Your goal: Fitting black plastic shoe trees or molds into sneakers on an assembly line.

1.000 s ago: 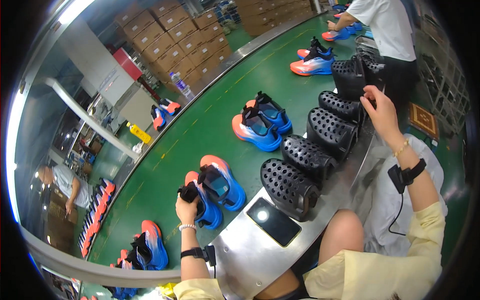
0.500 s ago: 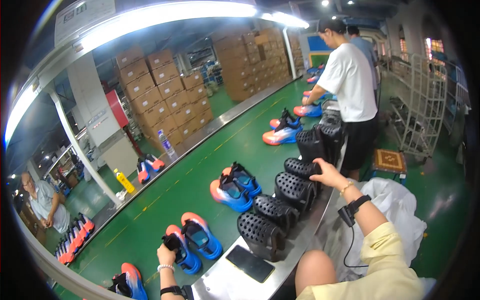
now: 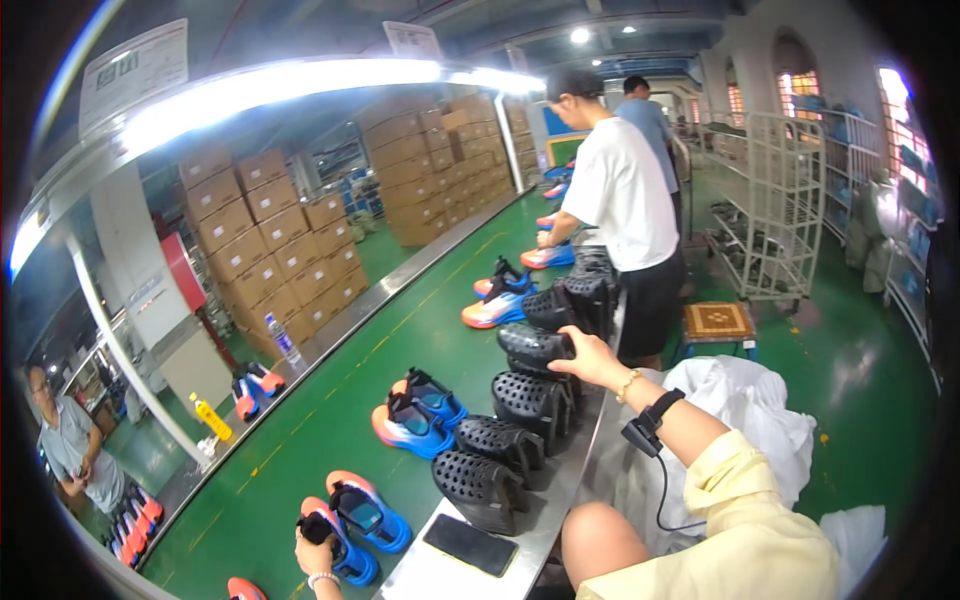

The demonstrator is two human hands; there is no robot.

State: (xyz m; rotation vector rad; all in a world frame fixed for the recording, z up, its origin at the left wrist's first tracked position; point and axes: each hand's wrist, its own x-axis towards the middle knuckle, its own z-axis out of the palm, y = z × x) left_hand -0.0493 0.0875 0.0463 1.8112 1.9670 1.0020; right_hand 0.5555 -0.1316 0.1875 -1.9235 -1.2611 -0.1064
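My right hand (image 3: 590,358) is closed on the near end of a black perforated plastic shell (image 3: 533,345), one of several in a row along the bench edge. Closest to me in that row stand two more shells, a front one (image 3: 480,488) and one behind it (image 3: 498,440). My left hand (image 3: 316,556) grips the black collar area of an orange-and-blue sneaker (image 3: 350,560); the fingertips are partly hidden. Right beside it lies a matching sneaker (image 3: 370,512). Farther up the green belt sits another pair of sneakers (image 3: 415,425).
A dark phone (image 3: 470,546) lies on the metal bench edge. White plastic sheeting (image 3: 740,420) is bundled at my right, near a stool (image 3: 720,320). A co-worker in a white shirt (image 3: 625,190) stands farther along the belt. Bottles (image 3: 210,416) stand on the far ledge.
The view has swung to the right, so the scene sits farther left. The shell under my right hand looks more tipped. My left hand stays at the same sneaker.
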